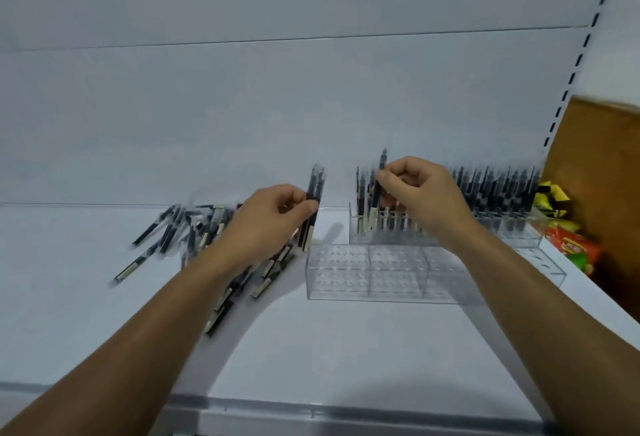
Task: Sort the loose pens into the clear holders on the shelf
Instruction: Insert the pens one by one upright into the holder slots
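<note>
Loose black pens with pale ends lie in a pile on the white shelf, left of centre. My left hand grips a small upright bundle of pens just right of the pile. My right hand pinches a single black pen, held upright over the back clear holder, which carries many standing pens. In front of it stands a clear holder whose visible holes have no pens in them.
A brown cardboard box stands at the right end of the shelf, with yellow and red snack packets beside it. A slotted upright runs up the right side. The shelf's grey front edge lies near me.
</note>
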